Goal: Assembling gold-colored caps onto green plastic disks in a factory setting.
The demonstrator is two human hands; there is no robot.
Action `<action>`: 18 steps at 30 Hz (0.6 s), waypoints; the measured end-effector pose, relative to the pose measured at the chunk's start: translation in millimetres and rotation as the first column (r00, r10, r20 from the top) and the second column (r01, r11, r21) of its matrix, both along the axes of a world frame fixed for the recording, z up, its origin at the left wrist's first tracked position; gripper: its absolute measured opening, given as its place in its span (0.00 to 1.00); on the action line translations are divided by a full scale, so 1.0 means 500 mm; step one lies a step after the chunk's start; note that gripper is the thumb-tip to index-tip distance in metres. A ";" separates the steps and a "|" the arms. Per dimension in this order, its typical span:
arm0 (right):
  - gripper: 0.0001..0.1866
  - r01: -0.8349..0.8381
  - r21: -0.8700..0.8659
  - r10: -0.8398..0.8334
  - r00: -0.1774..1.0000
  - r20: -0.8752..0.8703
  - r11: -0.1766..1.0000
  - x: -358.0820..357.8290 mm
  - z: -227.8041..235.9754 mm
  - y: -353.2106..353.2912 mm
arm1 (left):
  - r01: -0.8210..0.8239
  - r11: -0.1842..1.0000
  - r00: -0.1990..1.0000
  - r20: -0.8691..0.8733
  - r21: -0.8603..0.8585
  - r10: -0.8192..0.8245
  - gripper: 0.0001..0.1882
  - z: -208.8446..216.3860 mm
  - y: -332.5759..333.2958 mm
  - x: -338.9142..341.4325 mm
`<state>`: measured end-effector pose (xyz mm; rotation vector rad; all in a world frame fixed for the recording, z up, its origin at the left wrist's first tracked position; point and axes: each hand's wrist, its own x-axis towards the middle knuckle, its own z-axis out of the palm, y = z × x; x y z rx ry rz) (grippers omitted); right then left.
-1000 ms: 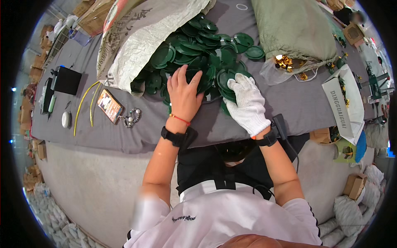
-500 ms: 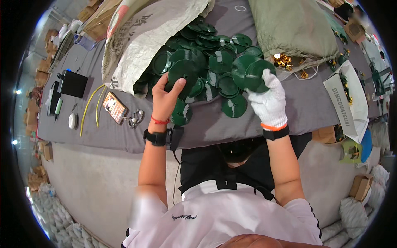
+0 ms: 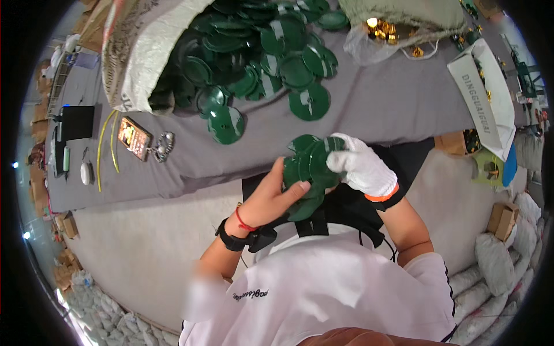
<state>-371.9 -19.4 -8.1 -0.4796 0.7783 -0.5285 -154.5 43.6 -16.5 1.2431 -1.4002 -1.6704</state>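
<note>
Above my lap, just in front of the table edge, a loose bunch of dark green plastic discs is between my two hands. My bare left hand is closed on the discs from the left, thumb on top. From the right, my right hand in a white knit glove grips the same bunch, fingers on its upper edge. A heap of similar green discs spills from a whitish woven sack onto the grey-covered table. One disc lies at the heap's near edge.
To the left lie a phone, a beaded bracelet, yellow strips and a black box. Gold shiny pieces sit by a green sack at the far right. A white carton stands at the right edge.
Both hands have drawn back from the heap toward my body and come together, bringing green discs from each side into one bunch. The view has tilted, so the table sits higher.
</note>
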 end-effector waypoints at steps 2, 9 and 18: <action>0.16 -0.052 -0.195 0.032 0.994 -0.106 0.980 -0.021 -0.036 0.049 | 0.122 0.982 0.988 0.078 0.142 -0.134 0.29 -0.026 0.029 -0.014; 0.14 0.251 0.003 -0.244 0.945 -0.219 0.968 -0.069 -0.096 0.152 | 0.184 0.974 0.979 -0.112 0.130 -0.170 0.42 -0.072 0.077 -0.058; 0.34 -0.027 -0.469 -0.120 0.952 -0.280 0.883 -0.039 -0.079 0.160 | -0.128 0.760 0.890 -0.264 0.637 0.371 0.19 -0.167 0.067 -0.063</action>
